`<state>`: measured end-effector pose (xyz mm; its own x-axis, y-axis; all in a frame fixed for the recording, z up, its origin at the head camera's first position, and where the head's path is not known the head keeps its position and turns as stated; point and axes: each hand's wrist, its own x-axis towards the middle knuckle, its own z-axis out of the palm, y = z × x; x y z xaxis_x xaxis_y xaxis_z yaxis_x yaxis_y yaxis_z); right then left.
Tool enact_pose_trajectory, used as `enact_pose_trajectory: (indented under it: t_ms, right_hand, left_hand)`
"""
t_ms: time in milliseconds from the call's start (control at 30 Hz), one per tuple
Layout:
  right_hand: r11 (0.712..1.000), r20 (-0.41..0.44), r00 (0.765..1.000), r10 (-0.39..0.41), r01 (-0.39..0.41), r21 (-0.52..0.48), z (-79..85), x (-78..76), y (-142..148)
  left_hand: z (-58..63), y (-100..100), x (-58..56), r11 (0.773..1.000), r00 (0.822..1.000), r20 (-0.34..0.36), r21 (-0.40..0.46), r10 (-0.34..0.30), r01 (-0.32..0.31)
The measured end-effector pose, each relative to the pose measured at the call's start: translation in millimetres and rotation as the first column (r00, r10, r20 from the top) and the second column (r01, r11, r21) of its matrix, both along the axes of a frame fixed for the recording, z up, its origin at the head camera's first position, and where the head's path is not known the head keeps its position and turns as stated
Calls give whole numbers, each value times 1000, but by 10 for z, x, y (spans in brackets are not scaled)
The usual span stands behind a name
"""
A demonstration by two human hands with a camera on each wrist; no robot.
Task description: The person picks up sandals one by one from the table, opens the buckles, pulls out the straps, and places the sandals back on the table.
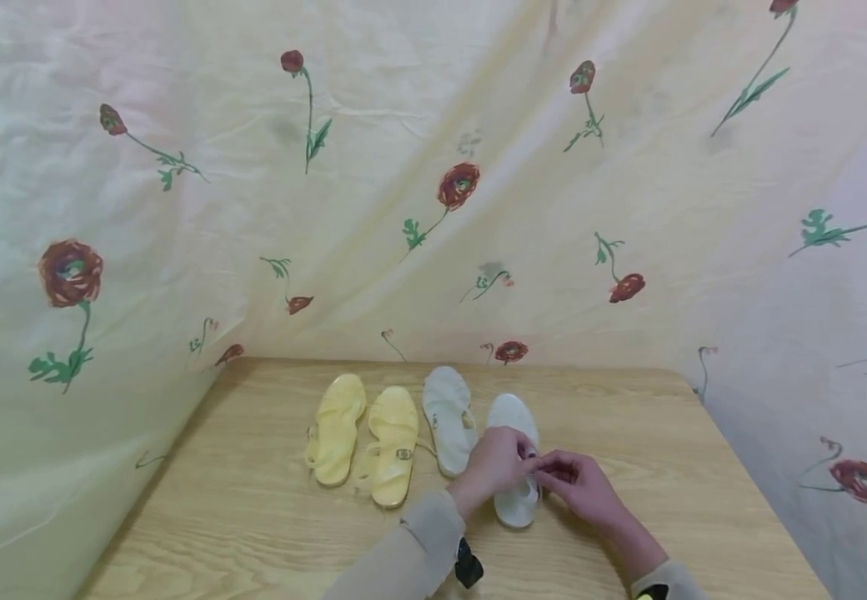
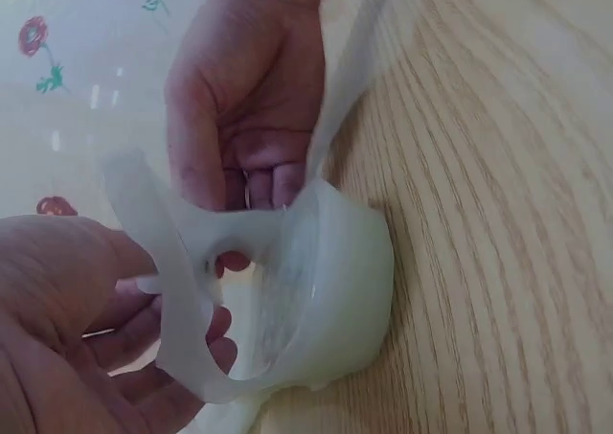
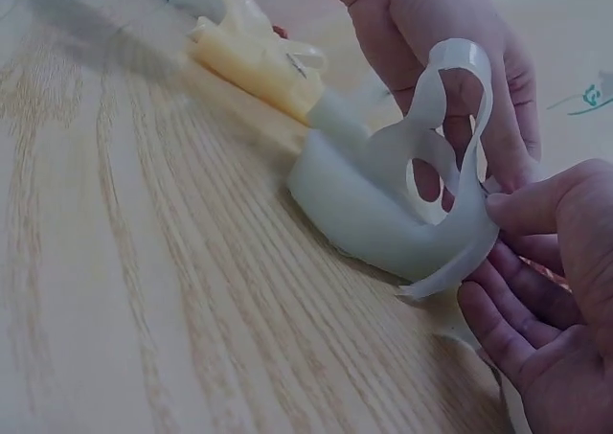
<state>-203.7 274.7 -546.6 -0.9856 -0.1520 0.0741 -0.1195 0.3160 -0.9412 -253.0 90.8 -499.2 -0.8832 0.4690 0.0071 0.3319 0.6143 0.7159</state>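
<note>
Both hands are at the ankle strap of the right-hand white sandal (image 1: pixel 514 507), whose sole rests on the table. My left hand (image 1: pixel 495 460) reaches over the sandal, its fingers curled on the strap (image 2: pixel 182 295). From the right side, my right hand (image 1: pixel 583 487) pinches the strap (image 3: pixel 469 199) between thumb and fingers, close to the left fingertips. The hands partly cover the sandal in the head view. Beside it lies a second white sandal (image 1: pixel 448 425), with its strap sticking out to the right.
A pair of yellow sandals lies farther left, one yellow sandal (image 1: pixel 338 429) at the outside and another yellow sandal (image 1: pixel 394 442) nearer the white ones. The wood-grain table (image 1: pixel 238 500) is enclosed at the back and sides by a flowered cloth (image 1: pixel 373 233).
</note>
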Motion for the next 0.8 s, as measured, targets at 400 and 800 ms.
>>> enact_pose_trajectory:
  t_ms: [400,800]
  right_hand:
    - [993,-10,999,32,-33,-113,-20,8,-28]
    - [998,-11,1000,15,-16,-63,-52,10,-11]
  left_hand:
    - [-93,-50,0,971,995,74,222,67,-82]
    - [-11,-15,6,997,999,53,76,-2,-2]
